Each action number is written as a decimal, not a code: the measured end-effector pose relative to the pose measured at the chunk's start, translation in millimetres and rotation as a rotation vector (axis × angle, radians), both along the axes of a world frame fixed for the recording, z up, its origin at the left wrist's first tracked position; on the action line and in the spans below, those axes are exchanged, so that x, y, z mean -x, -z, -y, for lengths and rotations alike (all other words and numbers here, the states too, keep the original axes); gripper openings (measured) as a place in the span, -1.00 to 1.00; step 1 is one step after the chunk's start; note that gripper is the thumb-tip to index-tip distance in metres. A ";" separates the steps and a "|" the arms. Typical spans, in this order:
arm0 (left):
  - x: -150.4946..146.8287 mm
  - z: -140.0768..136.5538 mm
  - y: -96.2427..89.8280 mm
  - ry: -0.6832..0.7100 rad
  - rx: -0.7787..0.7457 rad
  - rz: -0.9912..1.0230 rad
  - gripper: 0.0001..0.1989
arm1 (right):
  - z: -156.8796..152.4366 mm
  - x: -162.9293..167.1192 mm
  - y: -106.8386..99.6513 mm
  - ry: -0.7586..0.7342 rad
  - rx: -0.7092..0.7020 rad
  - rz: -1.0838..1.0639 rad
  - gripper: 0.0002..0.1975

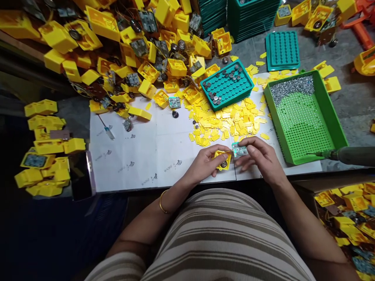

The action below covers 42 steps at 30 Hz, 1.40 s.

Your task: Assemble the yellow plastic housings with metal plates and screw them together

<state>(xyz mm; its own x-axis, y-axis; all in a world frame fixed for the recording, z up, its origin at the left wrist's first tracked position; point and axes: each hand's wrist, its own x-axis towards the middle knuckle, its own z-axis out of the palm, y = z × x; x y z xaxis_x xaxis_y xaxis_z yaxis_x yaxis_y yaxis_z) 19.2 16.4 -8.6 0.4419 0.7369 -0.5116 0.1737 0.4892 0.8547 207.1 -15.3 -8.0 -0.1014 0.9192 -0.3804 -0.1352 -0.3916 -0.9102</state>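
Note:
Near the front edge of the white-covered table, my left hand [208, 162] grips a small yellow plastic housing [219, 165] with a round dark part inside. My right hand [260, 156] has its thumb and fingers closed around the edge of a small circuit board [239, 150]. The board sits just right of the housing, and a thin wire seems to run between them. Beyond both hands spreads a heap of flat yellow plastic pieces [234, 121].
A teal tray [227, 93] holds button cells. On the right stands a green basket [310, 128] of small screws, with an electric screwdriver [351, 155] over its rim. Yellow housings [175, 67] pile up behind. A screwdriver [109, 132] and phone [82, 175] lie left.

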 end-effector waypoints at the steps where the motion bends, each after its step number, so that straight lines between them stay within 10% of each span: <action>1: -0.5 0.8 1.1 -0.013 0.009 0.005 -0.73 | -0.2 2.4 0.3 0.037 -0.018 0.004 -0.67; 8: 1.9 3.2 5.9 -0.117 0.299 0.266 -0.55 | 1.8 9.7 6.0 0.202 -0.196 0.130 -0.62; 12: 2.8 2.6 5.4 -0.202 0.332 0.365 -0.56 | 7.4 4.3 0.8 -0.022 -0.378 0.371 -0.92; 18: 3.1 5.0 1.6 -0.216 0.306 0.374 -0.58 | 13.8 -4.7 -12.9 -0.351 -0.669 0.637 -0.76; 24: -0.5 8.4 -3.8 -0.217 0.310 0.371 -0.66 | 13.9 -6.5 -27.4 -0.576 -0.739 0.789 -0.71; 42: -13.2 12.5 -9.7 -0.242 0.201 0.273 -0.74 | 19.1 2.4 -36.4 -0.642 -0.698 0.909 -0.76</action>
